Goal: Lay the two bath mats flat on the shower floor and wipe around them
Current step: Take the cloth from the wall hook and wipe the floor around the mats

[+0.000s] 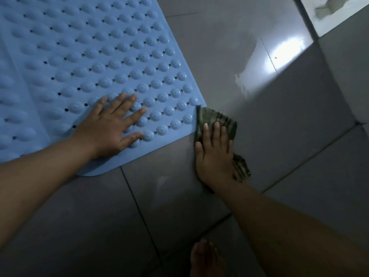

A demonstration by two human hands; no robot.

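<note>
Fingers [127,104] of the left hand [108,128] are spread wide and pressed flat on the blue mat [95,52], gripping nothing. The right hand [214,156] lies flat too, fingers together and extended, pinning a dark striped cloth [217,118] to the floor [279,126] just beside the mat's right edge.

The mat fills the upper left of the frame, flat on the tiles, covered in rows of bumps and small holes. A faint ridge runs down its left part; I cannot tell whether that is a fold or a seam between two mats. Its lower rounded corner sits at centre left, just past the left forearm. The cloth's top corner touches the mat's right edge near the right corner; the rest of it lies on bare tile, with a bunched end poking out under the wrist.

To the right and below, grey tile with dark grout lines runs open across the frame. A bright, wet-looking patch [269,60] shines at upper right, next to a raised ledge [307,19]. A bare foot [205,258] stands at bottom centre, well clear of the cloth.
</note>
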